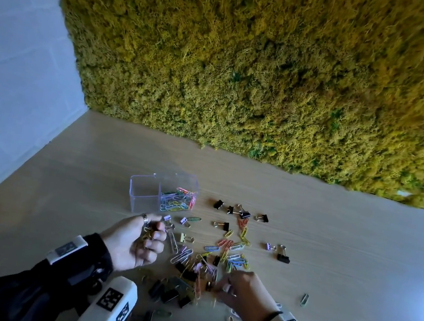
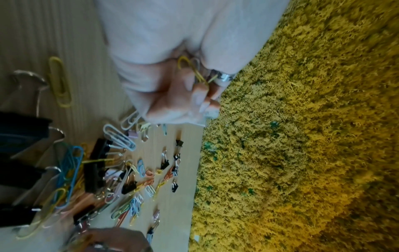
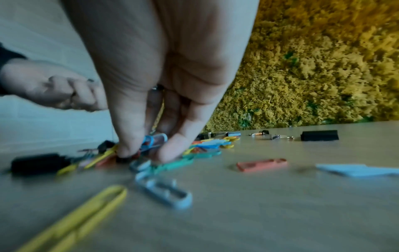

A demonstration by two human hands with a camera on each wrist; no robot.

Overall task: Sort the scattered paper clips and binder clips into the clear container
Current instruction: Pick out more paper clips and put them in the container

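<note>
Nearest, the right hand (image 1: 242, 293) pinches down into the heap of paper clips (image 1: 231, 257) on the surface (image 1: 328, 262); what its grip has caught is too blurred to tell. Left of the heap, the left hand (image 1: 136, 242) curls round gathered clips (image 2: 194, 71). Beyond it stands the clear container (image 1: 147, 177), one compartment holding coloured clips. Binder clips (image 1: 241, 212) lie right of the container. All are light, stiff and slippery; they are best pinched edge-on.
</note>
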